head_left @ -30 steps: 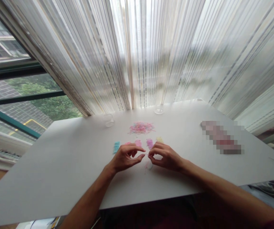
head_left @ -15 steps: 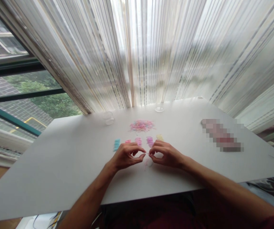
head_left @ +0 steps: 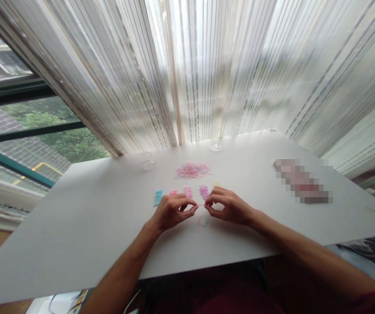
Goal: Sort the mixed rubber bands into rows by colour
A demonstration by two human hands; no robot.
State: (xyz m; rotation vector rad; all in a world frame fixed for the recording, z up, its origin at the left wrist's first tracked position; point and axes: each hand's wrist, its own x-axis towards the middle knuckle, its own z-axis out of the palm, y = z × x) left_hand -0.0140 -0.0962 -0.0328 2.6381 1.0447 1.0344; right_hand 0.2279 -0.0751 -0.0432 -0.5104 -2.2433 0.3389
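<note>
My left hand (head_left: 174,211) and my right hand (head_left: 228,206) face each other over the white table (head_left: 86,218). A thin pale pink strand (head_left: 201,205) runs between them, each end pinched between thumb and fingers. Just beyond the hands lie small bundles: blue (head_left: 158,198), pink (head_left: 173,192), lighter pink (head_left: 187,192), purple (head_left: 203,192) and yellow (head_left: 217,184), the last partly hidden by my right hand. Farther back is a loose pile of mixed coloured strands (head_left: 192,170). A few loose pink strands (head_left: 199,224) lie below the hands.
Two clear round containers or lids, one at the back left (head_left: 148,164) and one at the back centre (head_left: 216,147), stand near the curtain (head_left: 200,78). A pixelated pinkish object (head_left: 303,182) lies on the right. The window is at the left.
The fingertips have moved slightly apart, and the strand between them now shows as a straight line. My left hand now also pinches it visibly. The view has shifted slightly.
</note>
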